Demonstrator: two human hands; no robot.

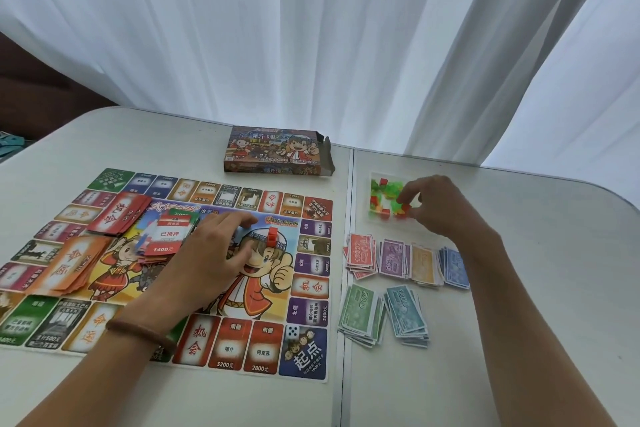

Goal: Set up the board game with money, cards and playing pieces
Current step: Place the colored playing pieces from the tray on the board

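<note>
The colourful game board (306, 355) lies flat on the left half of the table. My left hand (207, 255) rests on its middle picture with fingers stretched out, just left of a red playing piece (273, 236) standing on the board. My right hand (441, 210) reaches into a clear bag of red and green pieces (382, 192) and pinches a small red piece (403, 210) at its near edge. A red card stack (116, 217), an orange card stack (71, 265) and a pile of property cards (168, 236) sit on the board. A white die (292, 331) lies by the start corner.
Several sorted money piles lie right of the board: red (360, 253), purple (393, 258), orange (424, 263), blue (455, 267), green (362, 315) and teal (407, 317). The open game box (277, 152) stands behind the board. A seam (348, 288) splits the table. White curtains hang behind.
</note>
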